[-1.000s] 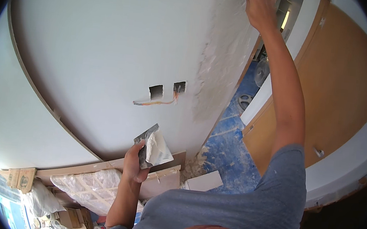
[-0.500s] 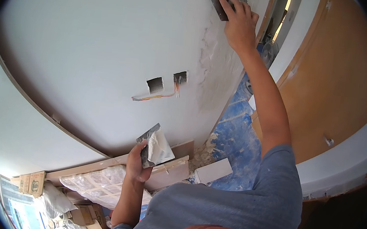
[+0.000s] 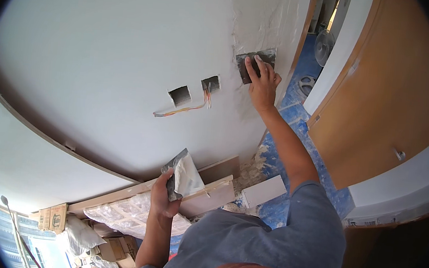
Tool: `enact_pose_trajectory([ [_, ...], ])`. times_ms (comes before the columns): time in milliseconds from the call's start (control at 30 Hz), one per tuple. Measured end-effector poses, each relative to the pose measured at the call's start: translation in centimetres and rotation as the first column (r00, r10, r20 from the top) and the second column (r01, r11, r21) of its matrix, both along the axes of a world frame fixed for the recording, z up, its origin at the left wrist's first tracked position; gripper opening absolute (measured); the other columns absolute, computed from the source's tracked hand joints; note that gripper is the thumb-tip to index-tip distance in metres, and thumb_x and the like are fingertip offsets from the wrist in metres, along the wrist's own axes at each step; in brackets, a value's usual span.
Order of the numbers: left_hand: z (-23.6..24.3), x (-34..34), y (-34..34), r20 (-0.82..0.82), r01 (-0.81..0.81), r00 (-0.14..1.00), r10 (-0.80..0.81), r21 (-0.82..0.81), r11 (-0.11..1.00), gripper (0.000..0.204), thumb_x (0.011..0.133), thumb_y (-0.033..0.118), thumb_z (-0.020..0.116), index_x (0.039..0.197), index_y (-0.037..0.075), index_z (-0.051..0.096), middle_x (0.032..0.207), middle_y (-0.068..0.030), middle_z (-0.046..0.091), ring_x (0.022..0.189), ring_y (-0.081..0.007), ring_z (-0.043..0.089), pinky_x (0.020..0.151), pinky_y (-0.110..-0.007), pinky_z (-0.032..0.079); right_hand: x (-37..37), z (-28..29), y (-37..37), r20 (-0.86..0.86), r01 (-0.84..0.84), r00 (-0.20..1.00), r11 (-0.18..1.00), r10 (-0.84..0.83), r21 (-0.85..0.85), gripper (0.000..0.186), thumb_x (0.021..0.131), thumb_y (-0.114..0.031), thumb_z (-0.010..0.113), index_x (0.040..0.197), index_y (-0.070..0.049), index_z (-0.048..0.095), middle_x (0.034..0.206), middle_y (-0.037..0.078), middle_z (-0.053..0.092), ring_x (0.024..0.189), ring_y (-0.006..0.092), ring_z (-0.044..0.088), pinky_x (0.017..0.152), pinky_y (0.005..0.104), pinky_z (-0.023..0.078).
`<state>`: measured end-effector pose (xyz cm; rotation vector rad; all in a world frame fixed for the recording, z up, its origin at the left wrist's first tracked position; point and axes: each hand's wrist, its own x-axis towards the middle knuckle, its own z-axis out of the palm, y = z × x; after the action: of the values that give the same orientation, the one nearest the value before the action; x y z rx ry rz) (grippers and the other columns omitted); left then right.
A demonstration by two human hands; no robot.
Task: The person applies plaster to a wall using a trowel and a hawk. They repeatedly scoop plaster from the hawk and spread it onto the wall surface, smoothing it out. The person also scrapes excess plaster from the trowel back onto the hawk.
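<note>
My left hand [image 3: 162, 193], low in the head view, grips a metal plate [image 3: 178, 159] loaded with white paste [image 3: 189, 178]. Higher and to the right, my right hand [image 3: 263, 87] has its fingers pressed over a dark, wide scraper blade [image 3: 243, 72] lying flat on a strip of damp plaster [image 3: 252, 13] near the wall's right edge. Left of the blade, two square cut-outs [image 3: 179, 95] sit in the white wall [image 3: 104, 46]; orange and white wires [image 3: 186, 109] hang out from the right one.
A wooden door [image 3: 394, 89] with a handle stands at right, beside a passage with a fan [image 3: 323, 46] and blue-covered floor [image 3: 285, 151]. Loose boards [image 3: 263, 190], rubble [image 3: 252, 168], a wrapped panel [image 3: 134, 211], cardboard [image 3: 113, 248] and bags [image 3: 78, 234] lie along the bottom.
My right hand and blade have moved down the plaster strip from the top of the wall to beside the cut-outs. My left hand with the plate has shifted slightly right.
</note>
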<state>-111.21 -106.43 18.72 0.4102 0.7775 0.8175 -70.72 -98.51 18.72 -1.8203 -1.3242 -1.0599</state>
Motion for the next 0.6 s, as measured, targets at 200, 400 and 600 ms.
enact_pose_trajectory([
  [200,-0.5,0.0,-0.4,-0.075,0.014,0.997,-0.015,-0.016,1.000,0.028,0.102,0.019,0.051,0.119,0.000,0.062,0.109,-0.0099,0.072,0.097,-0.0212,0.071,0.085,-0.036,0.057,-0.6,-8.1,-1.6,-0.116,-0.038,0.993,0.996,0.029,-0.078,0.079,0.082,0.004,0.063,0.150,-0.031,0.047,0.147,0.002,0.048,0.125,0.0240,0.049,0.096,0.0467,0.033],
  [400,-0.1,0.4,-0.5,-0.025,0.005,1.000,-0.004,0.011,1.000,0.029,0.102,0.019,0.050,0.120,0.000,0.061,0.111,-0.0100,0.071,0.100,-0.0220,0.071,0.087,-0.037,0.057,0.3,-1.2,-4.3,-0.036,-0.067,0.997,0.989,0.072,0.135,0.087,0.072,0.013,0.060,0.148,-0.030,0.052,0.147,0.004,0.049,0.128,0.0265,0.048,0.098,0.0471,0.030],
  [600,0.3,0.9,-0.9,0.010,0.017,1.000,-0.018,0.066,0.998,0.030,0.102,0.018,0.049,0.122,-0.002,0.060,0.114,-0.0113,0.070,0.100,-0.0226,0.071,0.089,-0.038,0.056,3.3,24.4,-1.2,0.254,-0.130,0.967,0.893,0.018,0.431,0.079,0.081,0.006,0.057,0.150,-0.031,0.049,0.146,0.002,0.051,0.129,0.0253,0.047,0.099,0.0482,0.031],
])
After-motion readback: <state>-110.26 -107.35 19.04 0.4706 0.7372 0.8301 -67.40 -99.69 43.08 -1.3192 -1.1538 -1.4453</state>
